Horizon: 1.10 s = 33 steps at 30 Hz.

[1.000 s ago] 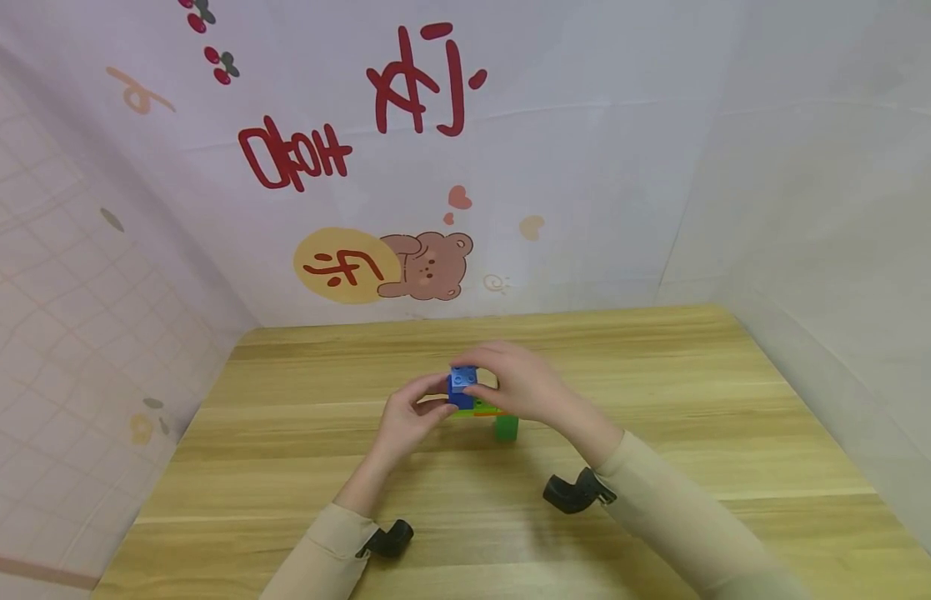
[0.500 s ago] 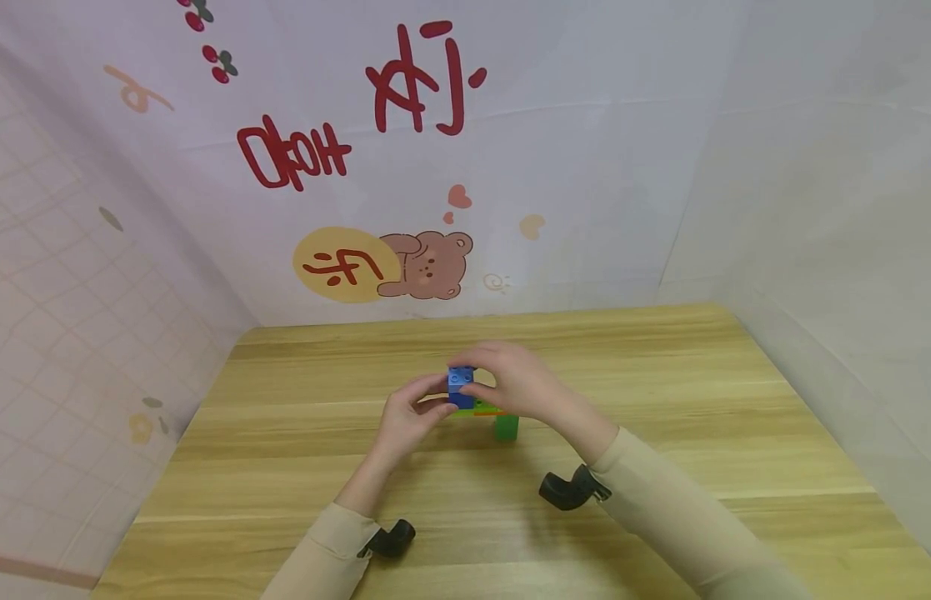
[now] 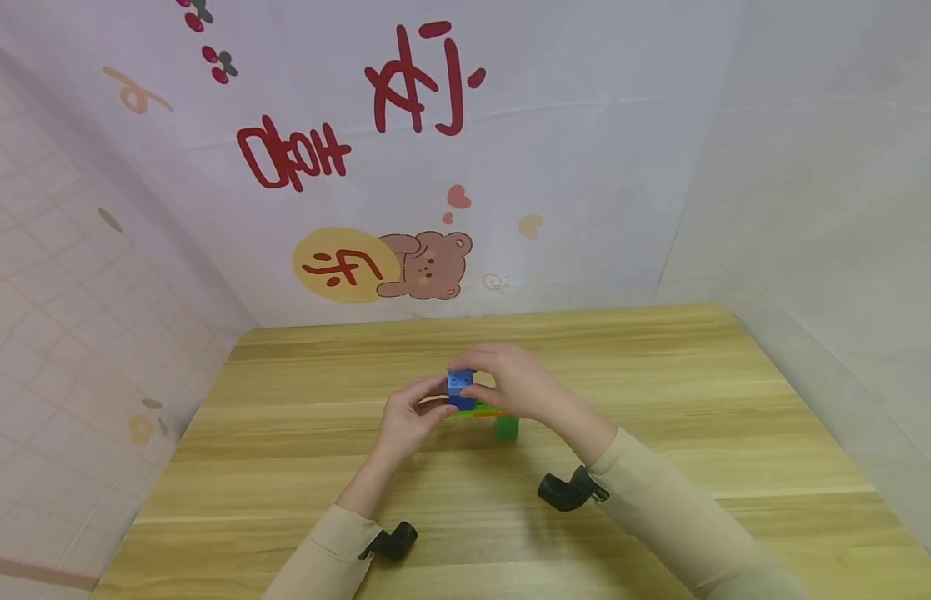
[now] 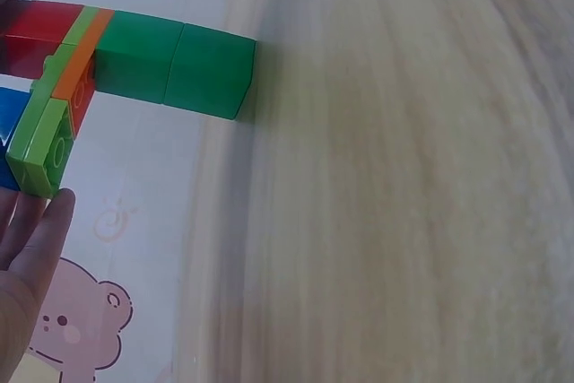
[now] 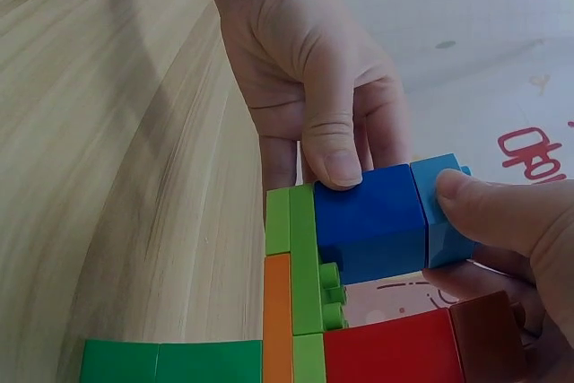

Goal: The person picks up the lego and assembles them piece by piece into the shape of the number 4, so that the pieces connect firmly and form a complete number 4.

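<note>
A toy building-block model stands on the wooden table. Its stem is green blocks (image 4: 175,62), topped by an orange block (image 5: 278,311) and lime-green blocks (image 5: 306,257). On these sit a dark blue block (image 5: 369,217) and, beside it, a red block (image 5: 390,347) with a brown block (image 5: 489,338). My left hand (image 3: 405,423) holds the dark blue block, its thumb against one face and fingers partly hidden behind. With thumb and fingers, my right hand (image 3: 521,388) pinches a light blue block (image 3: 461,381), which lies against the dark blue block's studded end.
The wood-grain table (image 3: 345,367) reaches to a white printed backdrop (image 3: 600,183) at the back and sides. Black curved mounts (image 3: 566,490) are strapped at both wrists, below the beige sleeves (image 3: 675,508).
My right hand has shifted slightly left with the light blue block, which now lines up over the dark blue one and sits a little lower. My left hand has barely moved.
</note>
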Available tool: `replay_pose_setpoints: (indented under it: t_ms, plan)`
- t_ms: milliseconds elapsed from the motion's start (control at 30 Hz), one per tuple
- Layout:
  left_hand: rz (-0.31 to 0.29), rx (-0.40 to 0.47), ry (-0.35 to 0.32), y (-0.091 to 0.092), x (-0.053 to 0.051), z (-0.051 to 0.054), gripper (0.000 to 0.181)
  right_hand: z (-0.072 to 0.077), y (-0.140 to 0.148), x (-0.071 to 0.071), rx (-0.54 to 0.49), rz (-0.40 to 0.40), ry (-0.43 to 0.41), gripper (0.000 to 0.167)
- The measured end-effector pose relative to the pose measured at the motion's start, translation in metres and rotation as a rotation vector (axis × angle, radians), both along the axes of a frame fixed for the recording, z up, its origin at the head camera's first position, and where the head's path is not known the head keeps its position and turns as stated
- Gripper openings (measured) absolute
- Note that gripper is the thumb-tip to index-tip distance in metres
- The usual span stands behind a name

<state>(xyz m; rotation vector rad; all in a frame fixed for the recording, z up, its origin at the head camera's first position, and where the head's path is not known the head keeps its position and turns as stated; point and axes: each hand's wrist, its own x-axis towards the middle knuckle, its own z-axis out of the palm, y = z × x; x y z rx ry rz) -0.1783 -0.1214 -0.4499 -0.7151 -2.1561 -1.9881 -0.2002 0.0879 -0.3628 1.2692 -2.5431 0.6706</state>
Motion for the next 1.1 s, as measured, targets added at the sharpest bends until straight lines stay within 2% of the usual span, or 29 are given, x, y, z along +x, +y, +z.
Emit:
replay_pose_setpoints:
  t_ms: [300, 567, 867, 1100]
  plan:
    - [0.001, -0.009, 0.028, 0.0005, -0.0013, -0.0011, 0.039, 0.0017, 0.0001, -0.0008, 0.026, -0.014, 0.007, 0.032]
    - [0.019, -0.037, -0.005, 0.0023, -0.0014, 0.0015, 0.042, -0.0013, 0.0014, -0.0026, 0.031, -0.017, 0.018, 0.033]
    - [0.023, -0.021, -0.060, 0.0026, -0.0012, 0.0026, 0.043, -0.0021, 0.0026, -0.0001, 0.018, -0.025, 0.024, 0.038]
    - [0.021, -0.022, -0.049, 0.0030, -0.0012, 0.0036, 0.041, -0.0041, 0.0078, -0.0006, -0.045, -0.004, -0.021, 0.042]
